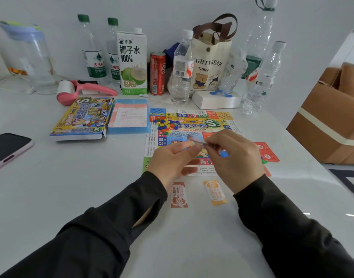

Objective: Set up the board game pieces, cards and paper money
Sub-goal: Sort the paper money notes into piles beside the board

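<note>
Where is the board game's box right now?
In the head view, the game box lies flat on the table, left of the board, right beside the blue tray and just in front of the pink lint roller.

Reaching forward in black sleeves, forearms converging. Pinching a thin grey-blue paper slip between left hand and right hand, fingers curled, backs of hands upward.

I list, by the multicoloured board: brown note, orange note, near side; red card, right side.
</note>
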### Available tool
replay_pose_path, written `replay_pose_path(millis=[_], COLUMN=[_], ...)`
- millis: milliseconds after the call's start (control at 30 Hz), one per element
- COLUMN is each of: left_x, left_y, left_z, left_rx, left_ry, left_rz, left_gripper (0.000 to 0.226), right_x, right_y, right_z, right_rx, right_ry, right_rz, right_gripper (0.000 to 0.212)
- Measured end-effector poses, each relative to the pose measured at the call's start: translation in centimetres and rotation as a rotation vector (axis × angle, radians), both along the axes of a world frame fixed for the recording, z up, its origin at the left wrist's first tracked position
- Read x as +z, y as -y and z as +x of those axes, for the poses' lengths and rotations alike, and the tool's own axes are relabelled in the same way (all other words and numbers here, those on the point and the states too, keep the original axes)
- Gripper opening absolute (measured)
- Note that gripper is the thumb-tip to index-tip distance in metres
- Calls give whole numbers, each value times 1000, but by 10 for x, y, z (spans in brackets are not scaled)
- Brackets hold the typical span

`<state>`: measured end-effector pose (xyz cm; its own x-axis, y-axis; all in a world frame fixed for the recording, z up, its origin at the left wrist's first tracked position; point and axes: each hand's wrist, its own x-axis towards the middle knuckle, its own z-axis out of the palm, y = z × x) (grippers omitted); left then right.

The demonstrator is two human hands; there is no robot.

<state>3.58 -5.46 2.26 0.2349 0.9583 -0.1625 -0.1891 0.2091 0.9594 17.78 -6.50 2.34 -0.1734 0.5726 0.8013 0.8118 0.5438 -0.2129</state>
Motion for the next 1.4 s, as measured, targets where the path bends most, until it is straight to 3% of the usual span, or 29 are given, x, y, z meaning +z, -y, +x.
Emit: replay_pose_path(millis=[133,533,700,867,1067,1167,1400], left_x=[1,4,3,6,11,12,11], left_y=[1,-4,-7,-4,4,5,5], left_z=[-2,-7,-11,-14,-12,-11,-11], left_rx=[14,20,-1,-186,-383,-427,-447], left_ry=[107,312,323,201,38,-14,-179], left_rz=[-6,-80,-134,-151,-76,-42,79], left_gripper=[10,5,12,25,26,25,20], right_x=[2,5,8,14,17,16,13], right_y=[1,4,9,5,0,-1,-3], right_z=[-2,-6,-5,1,17,19,25], right_rx=[68,154,195,182,340,339,238], right_ry=[31,-73,-114,-371,-379,-402,-437], right_rz=[-26,-123,-208,-428,-739,-755,-689], right_gripper=[2,4,24,8,16,13,34])
